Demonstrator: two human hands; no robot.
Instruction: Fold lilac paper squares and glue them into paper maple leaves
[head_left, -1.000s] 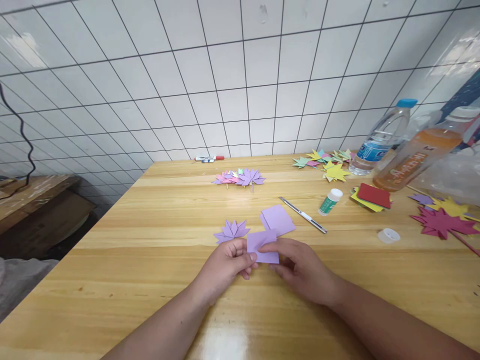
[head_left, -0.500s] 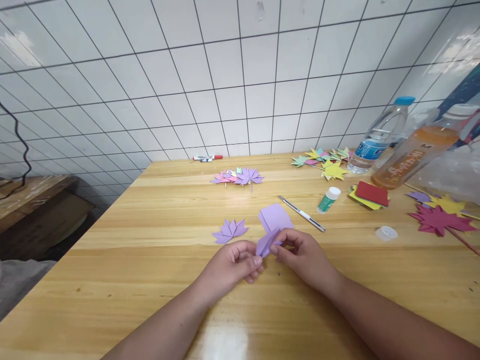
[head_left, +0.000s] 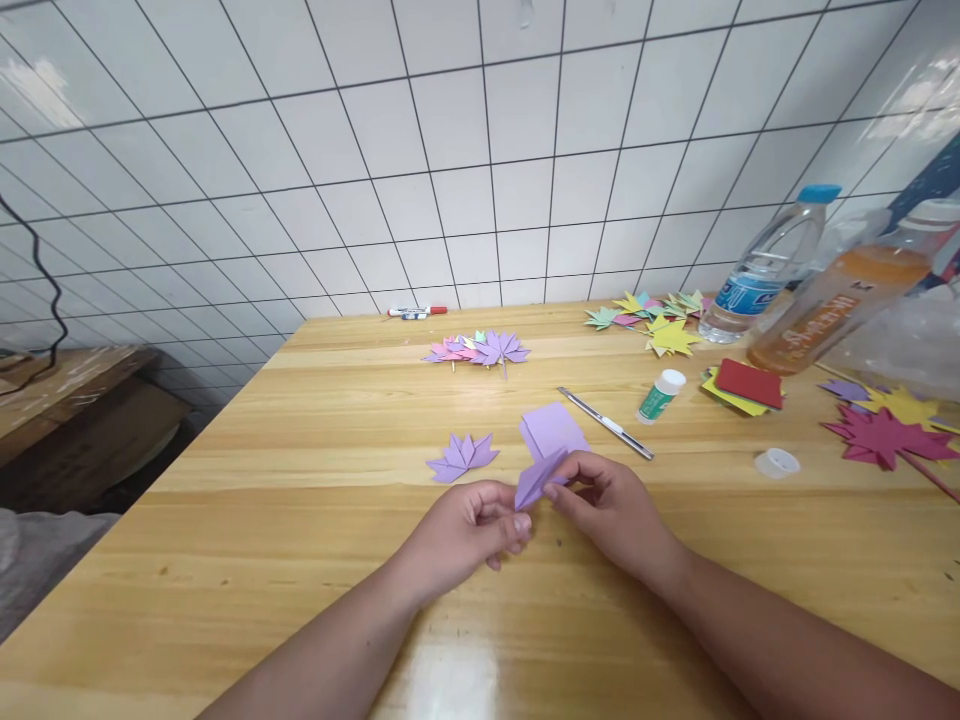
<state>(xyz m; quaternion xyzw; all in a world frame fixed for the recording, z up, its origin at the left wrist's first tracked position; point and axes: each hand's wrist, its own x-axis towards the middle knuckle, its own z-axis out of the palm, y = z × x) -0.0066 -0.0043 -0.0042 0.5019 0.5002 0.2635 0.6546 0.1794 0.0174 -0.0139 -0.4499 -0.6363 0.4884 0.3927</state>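
A folded piece of purple paper [head_left: 538,479] is held just above the table between my two hands. My right hand [head_left: 611,515] pinches its right side between thumb and fingers. My left hand [head_left: 472,530] has its thumb and fingers closed at the paper's lower left corner; the grip there is partly hidden. Beyond the hands lie flat purple paper squares [head_left: 556,430]. A purple folded paper leaf [head_left: 462,457] rests to the left of them. The silver utility knife [head_left: 606,423] lies slantwise to the right of the squares.
A glue stick [head_left: 661,396], its white cap [head_left: 777,463] and a stack of coloured paper [head_left: 748,385] sit to the right. Behind stand a water bottle [head_left: 769,265] and an orange drink bottle [head_left: 840,300]. Finished paper leaves [head_left: 501,348] and markers [head_left: 417,312] lie near the tiled wall.
The hands and the folded purple paper have barely moved; the left fingertips sit slightly lower against the paper. The whole view has shifted a little.
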